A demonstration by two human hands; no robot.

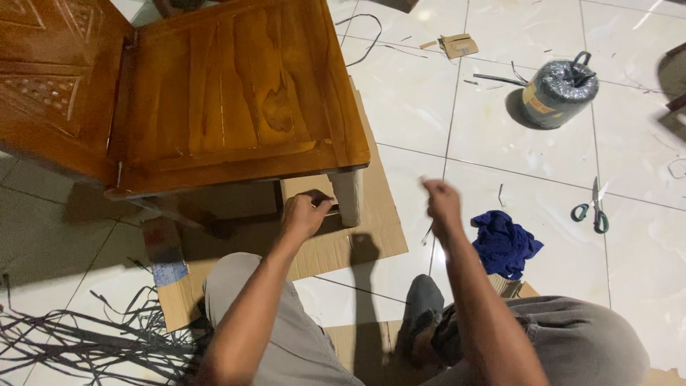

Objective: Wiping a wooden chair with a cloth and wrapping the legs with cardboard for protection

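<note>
Left hand point(306, 214) gripping dark strap point(319, 198) beside chair leg point(349, 198), right hand point(442, 204) closed, contents unclear

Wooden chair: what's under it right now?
Under the wooden chair lies flat cardboard. The left hand reaches beneath the seat beside a pale leg. Further under is covered by the seat.

Both arms are bare from the upper edge of the view down to the wrist, with no sleeve, watch or band showing. The left hand point(306, 214) and the right hand point(441, 202) wear no gloves or rings that can be made out. The legs are covered in loose grey-beige trousers point(300, 343), creased over the knees.
</note>
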